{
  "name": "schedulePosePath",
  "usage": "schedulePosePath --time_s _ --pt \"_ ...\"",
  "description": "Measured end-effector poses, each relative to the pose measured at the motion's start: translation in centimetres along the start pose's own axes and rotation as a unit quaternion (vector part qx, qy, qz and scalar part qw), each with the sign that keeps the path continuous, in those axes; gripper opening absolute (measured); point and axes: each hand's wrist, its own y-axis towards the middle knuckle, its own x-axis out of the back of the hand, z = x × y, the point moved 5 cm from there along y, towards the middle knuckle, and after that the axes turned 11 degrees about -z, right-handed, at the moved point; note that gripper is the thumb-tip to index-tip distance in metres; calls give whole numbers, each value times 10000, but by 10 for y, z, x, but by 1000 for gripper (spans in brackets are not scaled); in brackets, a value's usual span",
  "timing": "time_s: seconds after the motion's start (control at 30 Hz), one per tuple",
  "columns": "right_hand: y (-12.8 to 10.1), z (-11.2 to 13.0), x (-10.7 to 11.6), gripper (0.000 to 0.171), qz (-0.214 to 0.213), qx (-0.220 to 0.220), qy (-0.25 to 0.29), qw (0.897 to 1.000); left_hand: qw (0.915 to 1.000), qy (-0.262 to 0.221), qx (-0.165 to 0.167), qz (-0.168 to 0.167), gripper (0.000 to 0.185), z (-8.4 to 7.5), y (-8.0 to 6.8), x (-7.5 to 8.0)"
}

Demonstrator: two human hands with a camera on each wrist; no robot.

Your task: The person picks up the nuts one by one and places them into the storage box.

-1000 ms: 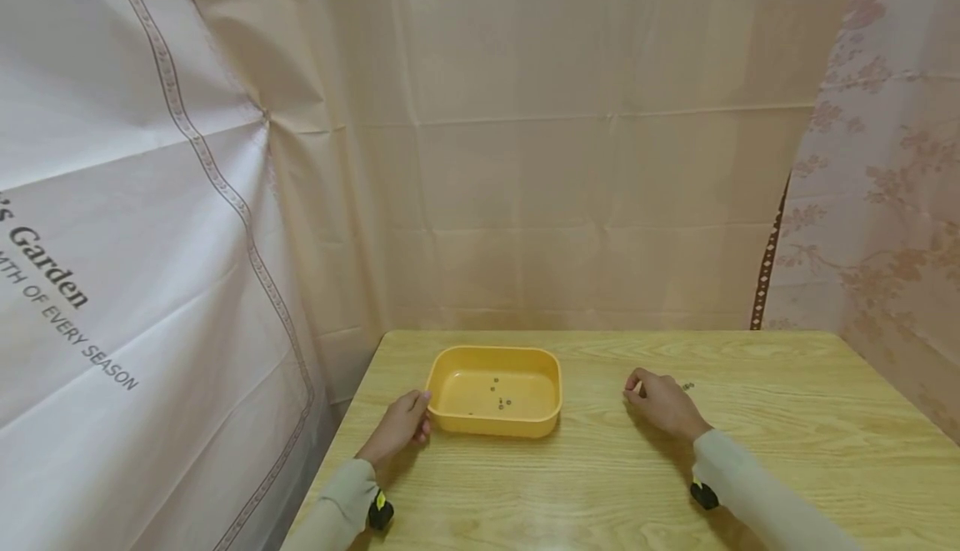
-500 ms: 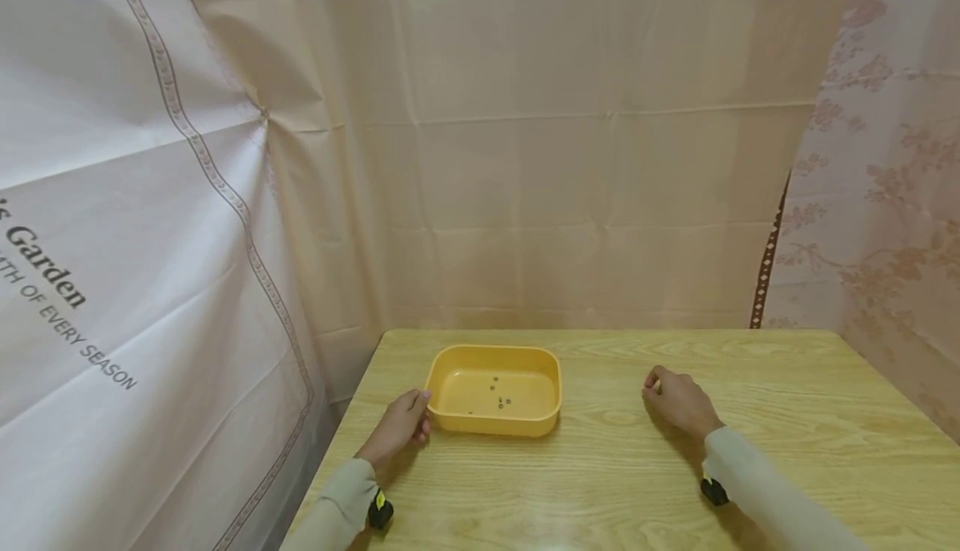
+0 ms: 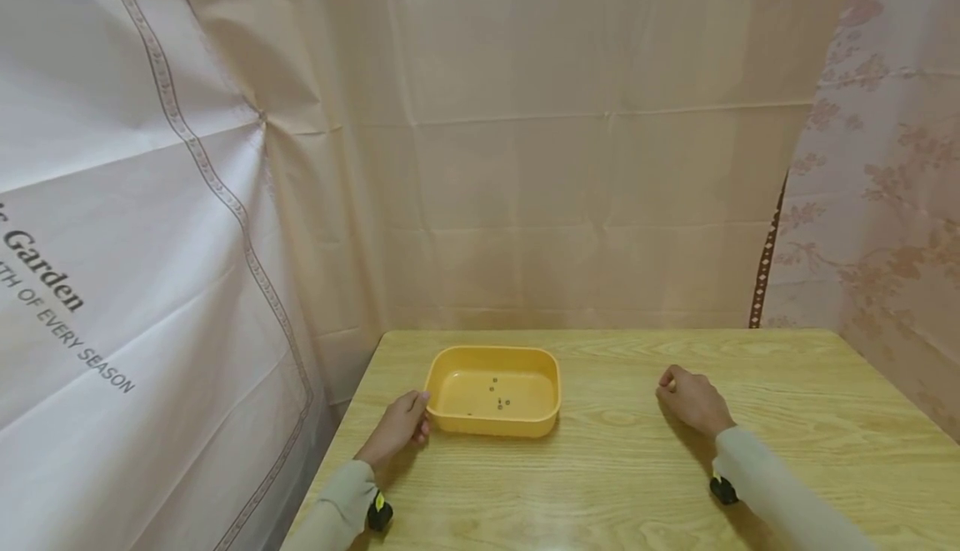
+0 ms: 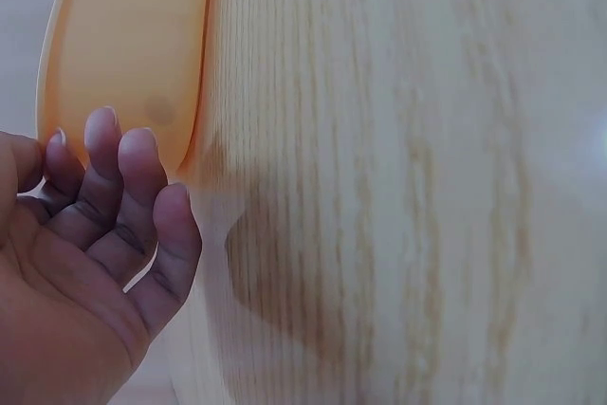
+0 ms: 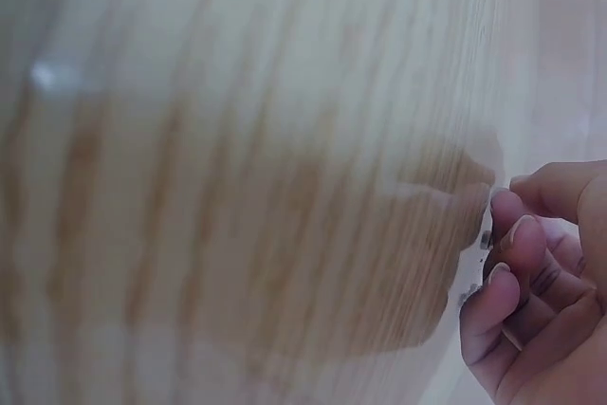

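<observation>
A yellow rectangular plastic container (image 3: 495, 427) stands on the wooden table, several small metal nuts (image 3: 507, 403) scattered over its floor. My left hand (image 3: 397, 426) pinches the container's left end between thumb and index finger; the other fingers curl loosely below the rim in the left wrist view. To the right, my right hand (image 3: 693, 401) is low over the table with fingers bent and thumb tip close to the index fingertip. Small metal pieces (image 5: 468, 293) show beside those fingertips in the right wrist view. I cannot tell whether any piece is pinched there.
The light wood-grain table (image 3: 600, 476) has its far edge near a beige curtain (image 3: 570, 201). A printed white curtain (image 3: 135, 284) hangs at the left, a floral one (image 3: 885, 201) at the right. Dark wrist cameras (image 3: 379, 513) sit under both sleeves.
My right hand has moved right, away from the container, and now covers the spot where small metal pieces showed on the table. The left hand and container have stayed in place.
</observation>
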Motion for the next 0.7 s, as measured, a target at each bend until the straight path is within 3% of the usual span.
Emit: schedulePosePath --time_s 0.7 --pt "-1 -16 12 16 -33 -235 -302 9993 9996 -246 155 72 39 7 2 0"
